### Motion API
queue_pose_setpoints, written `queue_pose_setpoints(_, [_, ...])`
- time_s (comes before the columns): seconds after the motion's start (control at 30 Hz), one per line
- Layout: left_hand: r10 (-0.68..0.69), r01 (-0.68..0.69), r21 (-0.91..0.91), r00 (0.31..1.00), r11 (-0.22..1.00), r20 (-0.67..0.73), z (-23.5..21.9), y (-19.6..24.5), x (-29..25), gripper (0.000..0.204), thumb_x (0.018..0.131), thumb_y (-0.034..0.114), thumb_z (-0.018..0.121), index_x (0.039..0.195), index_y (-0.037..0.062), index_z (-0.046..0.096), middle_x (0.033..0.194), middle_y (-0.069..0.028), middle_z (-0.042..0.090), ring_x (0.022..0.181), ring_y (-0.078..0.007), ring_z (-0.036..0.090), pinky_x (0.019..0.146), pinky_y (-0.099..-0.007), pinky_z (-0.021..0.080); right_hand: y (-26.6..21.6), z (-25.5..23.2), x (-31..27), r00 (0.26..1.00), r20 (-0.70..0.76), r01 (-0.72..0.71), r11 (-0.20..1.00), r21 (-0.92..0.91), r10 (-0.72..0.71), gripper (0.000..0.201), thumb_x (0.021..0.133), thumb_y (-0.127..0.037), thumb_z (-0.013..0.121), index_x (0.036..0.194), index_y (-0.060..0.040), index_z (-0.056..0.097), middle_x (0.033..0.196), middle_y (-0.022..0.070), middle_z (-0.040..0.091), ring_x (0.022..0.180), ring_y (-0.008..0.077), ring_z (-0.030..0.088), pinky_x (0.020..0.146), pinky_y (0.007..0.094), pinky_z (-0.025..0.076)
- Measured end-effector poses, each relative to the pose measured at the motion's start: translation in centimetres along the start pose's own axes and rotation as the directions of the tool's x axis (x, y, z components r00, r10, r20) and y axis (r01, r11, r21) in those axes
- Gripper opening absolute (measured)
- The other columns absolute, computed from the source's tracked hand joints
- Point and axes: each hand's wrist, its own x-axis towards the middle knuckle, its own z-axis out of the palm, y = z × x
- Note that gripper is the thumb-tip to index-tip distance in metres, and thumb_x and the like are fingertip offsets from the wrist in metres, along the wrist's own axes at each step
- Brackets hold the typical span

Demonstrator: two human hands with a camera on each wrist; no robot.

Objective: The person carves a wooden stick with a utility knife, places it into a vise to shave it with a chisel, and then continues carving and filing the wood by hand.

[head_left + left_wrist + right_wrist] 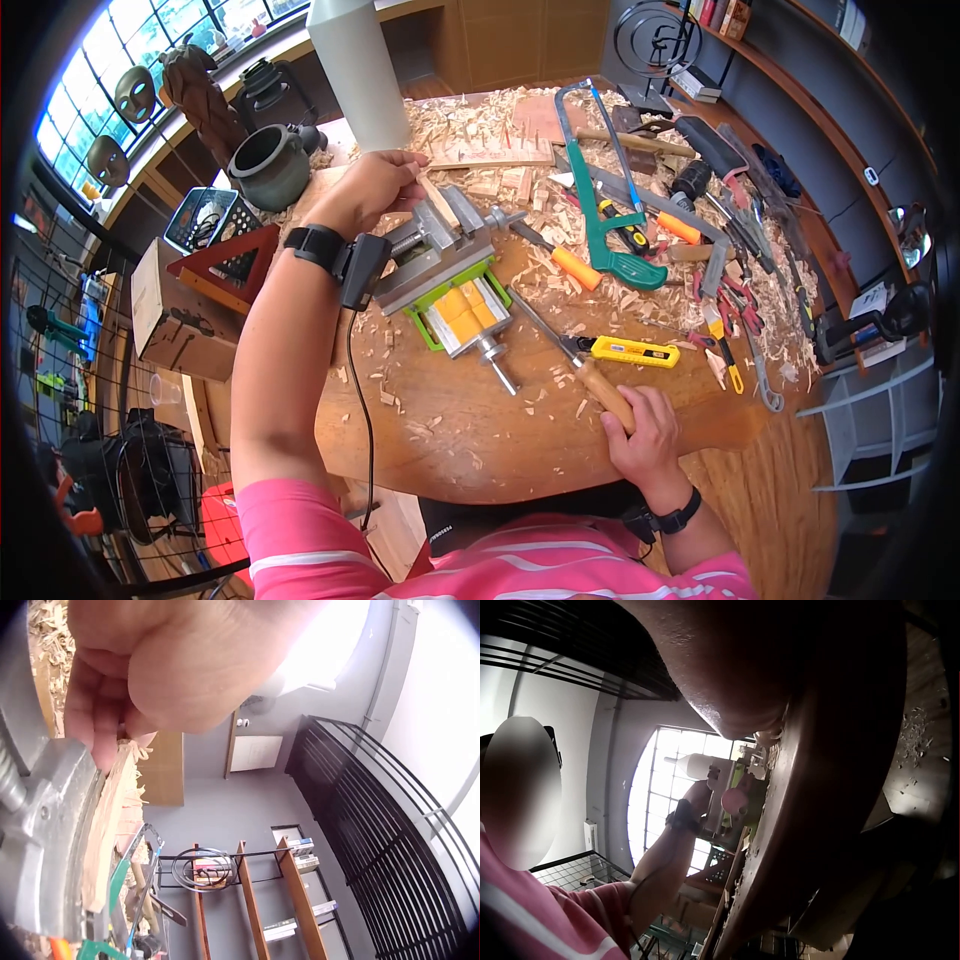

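A narrow pale wood strip (440, 203) is clamped in the jaws of a grey metal vise (425, 250). My left hand (380, 187) is at its far end, and in the left wrist view bent fingers (105, 720) pinch the strip's frayed end (124, 761). Curled shavings cling along that edge. On the right, my right hand (645, 440) grips the wooden handle (604, 395) of a long, slim chisel (545, 330) lying low over the tabletop. Its blade points forward and left, toward the vise's green and yellow base (465, 312).
A yellow utility knife (635, 351) lies beside the chisel. Beyond it are a green-framed saw (600, 215), an orange-handled tool (576, 268) and several other tools among wood shavings. A white bottle (360, 75) and a dark pot (270, 167) stand at the back left.
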Motion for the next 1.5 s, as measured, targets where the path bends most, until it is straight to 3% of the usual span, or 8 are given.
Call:
queue_pose_setpoints(0.47, [0.017, -0.021, -0.05, 0.997, 0.999, -0.071, -1.1, 0.3, -0.4, 0.035, 0.112, 0.017, 0.055, 0.139, -0.006, 0.058, 0.092, -0.006, 0.061, 0.08, -0.0162, 0.067, 0.076, -0.0299, 0.062, -4.5, -0.1, -0.7, 0.97, 0.231, -0.072, 0.997, -0.006, 0.071, 0.059, 0.088, -0.024, 0.077, 0.14, -0.0021, 0.06, 0.108, 0.0167, 0.064, 0.09, 0.0383, 0.069, 0.076, 0.0476, 0.056])
queue_pose_setpoints(0.8, [0.079, -0.084, -0.06, 0.993, 0.995, -0.083, -0.3, 0.5, 0.6, 0.029, 0.113, 0.016, 0.054, 0.136, -0.0003, 0.061, 0.089, -0.006, 0.064, 0.075, -0.0168, 0.069, 0.068, -0.0294, 0.063, -2.2, 0.1, 1.3, 0.98, 0.186, -0.031, 0.977, -0.209, 0.071, 0.057, 0.088, -0.026, 0.076, 0.138, -0.0046, 0.061, 0.109, 0.0146, 0.061, 0.093, 0.0367, 0.066, 0.078, 0.0489, 0.053])
queue_pose_setpoints(0.87, [0.067, -0.073, -0.061, 0.992, 0.995, -0.103, -0.2, 0.8, 0.1, 0.037, 0.112, 0.017, 0.055, 0.142, -0.0033, 0.058, 0.092, -0.0037, 0.06, 0.08, -0.0142, 0.064, 0.076, -0.0281, 0.061, -2.4, -0.5, 2.2, 0.978, 0.2, -0.014, 0.977, -0.214, 0.058, 0.052, 0.089, -0.026, 0.076, 0.134, -0.0047, 0.063, 0.108, 0.0146, 0.062, 0.094, 0.0369, 0.065, 0.081, 0.0486, 0.052])
queue_pose_setpoints(1.1, [0.056, -0.054, 0.083, 0.998, 0.995, -0.023, 1.7, 2.1, -2.4, 0.034, 0.112, 0.018, 0.057, 0.137, -0.0027, 0.065, 0.099, -0.0037, 0.065, 0.087, -0.0128, 0.066, 0.083, -0.028, 0.059, -4.9, -1.9, 15.3, 0.967, -0.051, 0.25, 0.968, 0.033, -0.249, 0.03, 0.094, -0.027, 0.073, 0.114, -0.0053, 0.073, 0.098, 0.0146, 0.067, 0.094, 0.037, 0.067, 0.08, 0.0488, 0.054])
queue_pose_setpoints(1.17, [0.093, -0.096, 0.077, 0.995, 0.992, 0.037, 1.5, 1.4, -1.7, 0.034, 0.112, 0.02, 0.058, 0.137, -0.0008, 0.066, 0.103, -0.0037, 0.067, 0.089, -0.0115, 0.066, 0.084, -0.0284, 0.058, -5.7, 0.3, 21.5, 0.976, 0.016, 0.21, 0.955, 0.209, -0.218, 0.028, 0.097, -0.028, 0.068, 0.111, -0.0049, 0.074, 0.101, 0.0166, 0.072, 0.096, 0.0385, 0.069, 0.083, 0.0486, 0.056])
queue_pose_setpoints(1.23, [0.081, -0.084, 0.083, 0.996, 0.993, 0.036, 1.4, 2.0, -2.4, 0.034, 0.111, 0.022, 0.06, 0.136, 0.0003, 0.067, 0.103, -0.0024, 0.068, 0.089, -0.0107, 0.066, 0.083, -0.0286, 0.057, -6.2, 3.7, 27.4, 0.961, 0.065, 0.226, 0.899, 0.375, -0.268, 0.032, 0.1, -0.025, 0.066, 0.117, 0.0007, 0.073, 0.105, 0.014, 0.075, 0.09, 0.0265, 0.072, 0.083, 0.0389, 0.056])
queue_pose_setpoints(1.3, [0.075, -0.078, 0.173, 0.997, 0.982, 0.024, 1.1, 1.9, -2.8, 0.033, 0.11, 0.023, 0.062, 0.135, 0.002, 0.069, 0.1, -0.0001, 0.068, 0.089, -0.0098, 0.066, 0.081, -0.0271, 0.056, -7.7, 6.9, 31.4, 0.961, 0.231, 0.033, 0.889, 0.457, -0.154, 0.035, 0.1, -0.028, 0.068, 0.12, 0.0002, 0.074, 0.114, 0.0141, 0.077, 0.097, 0.0212, 0.072, 0.088, 0.035, 0.056])
queue_pose_setpoints(1.5, [0.164, -0.17, 0.125, 0.985, 0.978, 0.055, -0.8, -0.5, -1.0, 0.029, 0.108, 0.022, 0.064, 0.126, 0.001, 0.074, 0.101, -0.0042, 0.073, 0.082, -0.0126, 0.068, 0.075, -0.0282, 0.056, -9.6, 10.9, 35.4, 0.855, 0.488, -0.06, 0.901, 0.43, -0.176, 0.039, 0.098, -0.029, 0.074, 0.123, 0.0006, 0.074, 0.112, 0.0133, 0.077, 0.102, 0.0191, 0.07, 0.094, 0.0338, 0.055])
